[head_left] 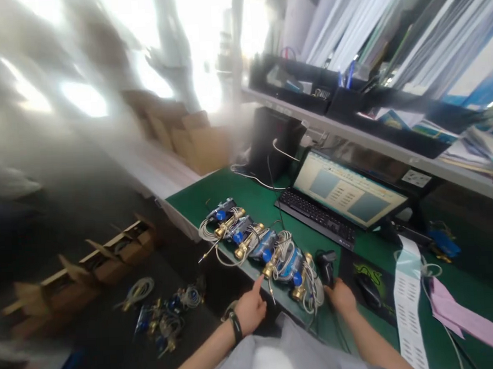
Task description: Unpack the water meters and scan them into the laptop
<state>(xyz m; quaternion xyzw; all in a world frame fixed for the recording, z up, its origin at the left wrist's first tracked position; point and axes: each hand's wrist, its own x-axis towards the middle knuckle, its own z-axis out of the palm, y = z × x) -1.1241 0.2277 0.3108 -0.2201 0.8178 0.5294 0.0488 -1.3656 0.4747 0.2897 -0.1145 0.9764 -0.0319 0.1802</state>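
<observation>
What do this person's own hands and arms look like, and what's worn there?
The bare, ungloved left hand has a narrow dark band at its wrist. The bare, ungloved right hand shows none. No sleeves cover the visible forearms; light grey cloth clothing shows between them.

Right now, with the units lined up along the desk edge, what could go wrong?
Metal probe pokes past the front edge of the green desk; an arm could snag it.
Grey cables overlap between the blue-capped units, so lifting one might drag its neighbour.
Right hand holds the black scanner close to a cable coil; it may catch.
</observation>
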